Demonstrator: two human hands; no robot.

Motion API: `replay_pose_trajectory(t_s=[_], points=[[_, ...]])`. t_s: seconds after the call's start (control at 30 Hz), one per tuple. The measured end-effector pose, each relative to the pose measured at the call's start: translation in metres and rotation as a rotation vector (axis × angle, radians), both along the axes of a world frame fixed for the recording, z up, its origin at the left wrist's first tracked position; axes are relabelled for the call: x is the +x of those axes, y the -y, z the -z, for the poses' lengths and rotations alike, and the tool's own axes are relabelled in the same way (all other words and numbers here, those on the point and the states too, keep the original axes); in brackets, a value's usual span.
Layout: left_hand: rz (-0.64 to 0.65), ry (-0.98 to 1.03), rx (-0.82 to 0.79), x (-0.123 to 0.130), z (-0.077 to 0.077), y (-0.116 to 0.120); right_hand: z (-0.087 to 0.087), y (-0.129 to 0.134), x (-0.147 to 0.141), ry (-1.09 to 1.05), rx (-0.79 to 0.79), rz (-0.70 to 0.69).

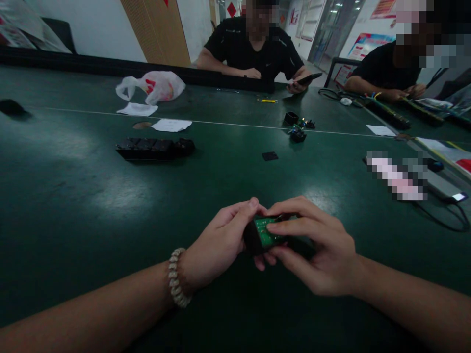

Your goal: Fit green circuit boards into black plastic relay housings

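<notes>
Between my hands, above the near part of the green table, is a small black housing (pixel 252 237) with a green circuit board (pixel 263 236) showing in its open face. My left hand (pixel 221 240) is wrapped round the housing's left side, thumb along the top. From the right, my right hand (pixel 320 245) has fingertips on the circuit board and its thumb at the housing's lower edge. Part of the housing is hidden behind my fingers. Beyond my hands, a thin flat black plate (pixel 270 156) lies on the table.
A row of black housings (pixel 154 148) lies to the left. Small black parts with wires (pixel 297 133) sit further back, near a plastic bag (pixel 165 87) and papers (pixel 172 125). Cabled devices (pixel 441 184) lie at right. Two people sit opposite; one holds a dark tablet-like device (pixel 308 79).
</notes>
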State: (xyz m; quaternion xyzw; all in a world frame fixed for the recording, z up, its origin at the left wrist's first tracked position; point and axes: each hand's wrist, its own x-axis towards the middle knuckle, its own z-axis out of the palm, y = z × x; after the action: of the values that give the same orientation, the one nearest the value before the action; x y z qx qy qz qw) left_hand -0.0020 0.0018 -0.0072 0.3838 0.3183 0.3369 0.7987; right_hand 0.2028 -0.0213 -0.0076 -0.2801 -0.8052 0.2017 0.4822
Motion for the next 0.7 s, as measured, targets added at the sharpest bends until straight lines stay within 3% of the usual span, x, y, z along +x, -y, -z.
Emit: replay_pose_trajectory(t_s=[0.1,0.2,0.27,0.47,0.6,0.7], points=[[0.07,0.034,-0.039,-0.001,-0.001,-0.002,0.006,-0.003,0.0,-0.287,-0.409,-0.018],[0.1,0.042,-0.069,-0.001,-0.001,-0.005,0.011,-0.012,0.002,-0.542,-0.885,-0.191],[0.093,0.039,-0.068,-0.001,-0.001,-0.005,0.011,-0.018,0.002,-0.642,-1.093,-0.301],[0.063,0.036,-0.035,-0.001,-0.001,-0.004,0.009,-0.025,0.002,-0.748,-1.261,-0.412],[0.05,0.026,0.024,-0.001,0.0,-0.004,0.005,-0.022,-0.001,-0.794,-1.358,-0.358],[0.012,-0.01,0.171,-0.003,-0.001,0.001,0.003,-0.021,-0.003,-0.847,-1.388,-0.309]])
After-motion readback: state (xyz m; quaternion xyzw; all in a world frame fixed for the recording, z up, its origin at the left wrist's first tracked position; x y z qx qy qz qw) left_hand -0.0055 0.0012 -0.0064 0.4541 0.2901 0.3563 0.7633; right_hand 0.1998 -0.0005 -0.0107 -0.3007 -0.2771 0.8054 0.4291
